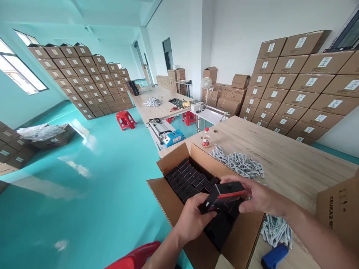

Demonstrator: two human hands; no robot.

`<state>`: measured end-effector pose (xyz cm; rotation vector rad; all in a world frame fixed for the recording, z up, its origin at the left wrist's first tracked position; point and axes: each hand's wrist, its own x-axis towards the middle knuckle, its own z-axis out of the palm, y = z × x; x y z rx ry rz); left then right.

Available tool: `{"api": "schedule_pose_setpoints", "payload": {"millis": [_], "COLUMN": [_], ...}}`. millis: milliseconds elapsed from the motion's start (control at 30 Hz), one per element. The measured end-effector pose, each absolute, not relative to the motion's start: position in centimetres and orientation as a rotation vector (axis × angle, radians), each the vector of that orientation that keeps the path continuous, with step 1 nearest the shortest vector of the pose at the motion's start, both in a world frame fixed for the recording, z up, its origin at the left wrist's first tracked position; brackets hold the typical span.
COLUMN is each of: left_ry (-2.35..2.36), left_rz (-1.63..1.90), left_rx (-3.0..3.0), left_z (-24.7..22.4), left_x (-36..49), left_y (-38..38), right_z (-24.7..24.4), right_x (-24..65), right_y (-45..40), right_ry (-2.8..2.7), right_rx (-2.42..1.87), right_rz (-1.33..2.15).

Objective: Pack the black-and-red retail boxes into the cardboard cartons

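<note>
A small black box with a red edge (224, 195) is held tilted above an open cardboard carton (161, 194). My left hand (193, 216) grips its near left end, thumb underneath and fingers behind. At its right end my right hand (254, 194) has its fingers around the far side and its thumb apart below. Inside the carton, several rows of black boxes (186, 177) stand packed together; the near part is darker and partly hidden by my hands. Bundled white cables (241, 162) lie on the wooden table beyond the carton, and more cables (276, 229) lie right of it.
On the table (280, 149) stand a small bottle (205, 138) and, near the front, a blue object (275, 256). A printed carton (339, 209) is at the right. A red stool (137, 256) stands low in front. Stacked cartons (300, 97) line the wall.
</note>
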<state>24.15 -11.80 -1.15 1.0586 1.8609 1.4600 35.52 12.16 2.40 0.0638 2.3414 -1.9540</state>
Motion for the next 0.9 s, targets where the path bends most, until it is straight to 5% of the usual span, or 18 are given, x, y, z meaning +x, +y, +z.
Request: {"api": "schedule_pose_setpoints", "payload": {"millis": [367, 900], "left_ry": [2.287, 2.559], "left_rz": [0.954, 0.063], "left_rx": [1.075, 1.339], "left_z": [0.9, -0.6], "left_x": [11.4, 11.0], "left_y": [-10.3, -7.4], "right_z": [-2.1, -3.5], "right_x": [36.6, 37.8], "right_y": [13.9, 14.9], "right_ry": [1.618, 1.127], "right_rx": [0.736, 0.844], "right_rz": [-3.34, -3.61]}}
